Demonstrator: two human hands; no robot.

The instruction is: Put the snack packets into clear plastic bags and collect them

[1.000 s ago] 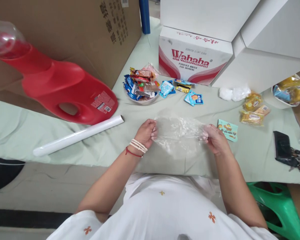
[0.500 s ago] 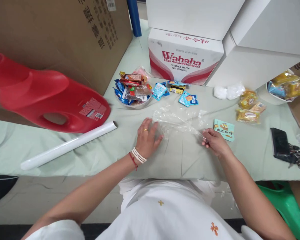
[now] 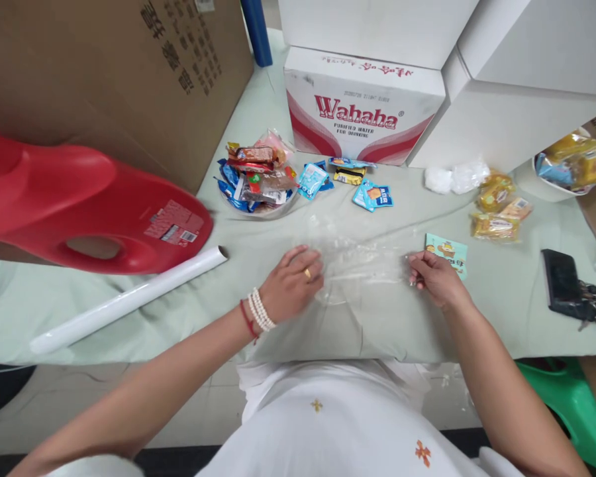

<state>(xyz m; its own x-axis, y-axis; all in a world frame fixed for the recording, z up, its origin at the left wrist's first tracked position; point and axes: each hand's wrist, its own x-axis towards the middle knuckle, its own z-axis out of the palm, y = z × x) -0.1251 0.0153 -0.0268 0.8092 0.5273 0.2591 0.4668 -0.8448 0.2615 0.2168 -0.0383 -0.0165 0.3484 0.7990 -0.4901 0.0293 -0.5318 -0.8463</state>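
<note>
A sheet of clear plastic wrap (image 3: pixel 362 262) lies spread on the pale green table cover (image 3: pixel 501 298) in front of me. My left hand (image 3: pixel 293 283) rests palm down on its left edge, fingers spread, with a ring and bead bracelets on it. My right hand (image 3: pixel 434 278) pinches the wrap's right edge between thumb and fingers. A small teal snack packet (image 3: pixel 447 250) lies just beyond my right hand.
A white roll (image 3: pixel 129 298) and a red detergent jug (image 3: pixel 89 205) lie at left. A bowl of wrapped snacks (image 3: pixel 258 182), blue packets (image 3: pixel 375 195), yellow packets (image 3: pixel 499 212), a Wahaha box (image 3: pixel 362 112), a phone with keys (image 3: pixel 563 285) and cardboard boxes surround the spot.
The wrap was held up between both hands; now it lies flat on the table. My left hand has turned palm down onto it, and my right hand still pinches the right edge.
</note>
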